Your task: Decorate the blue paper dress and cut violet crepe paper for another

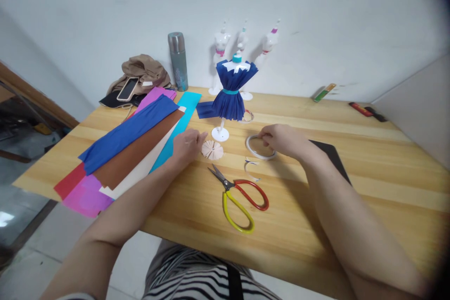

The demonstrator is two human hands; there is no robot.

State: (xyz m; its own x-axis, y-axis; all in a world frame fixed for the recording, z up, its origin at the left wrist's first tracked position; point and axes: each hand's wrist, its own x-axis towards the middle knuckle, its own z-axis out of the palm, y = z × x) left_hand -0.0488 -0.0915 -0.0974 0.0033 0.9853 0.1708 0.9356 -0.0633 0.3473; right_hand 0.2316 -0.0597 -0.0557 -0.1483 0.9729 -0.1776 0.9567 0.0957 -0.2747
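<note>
My left hand (190, 144), fingers curled together, is just left of a round, pale pink pleated paper rosette (212, 150); whether anything is in its fingertips is hidden. With closed fingers, my right hand (276, 138) grips the rim of a white roll of tape (249, 149) on the table. Below the roll lie thin curled strips (251, 174). Scissors (228, 184) with one red and one yellow handle rest in front of both hands, blades slightly apart. Behind them stands a small dress form (230, 91) in a pleated dark blue paper dress with a teal waistband.
Colourful paper sheets (137, 150) overlap on the left. A phone (128, 89), brown cloth (146, 71) and thermos (178, 62) are behind them. More white dress forms (221, 44) stand by the wall. A black flat object (332, 157) lies partly behind my right forearm.
</note>
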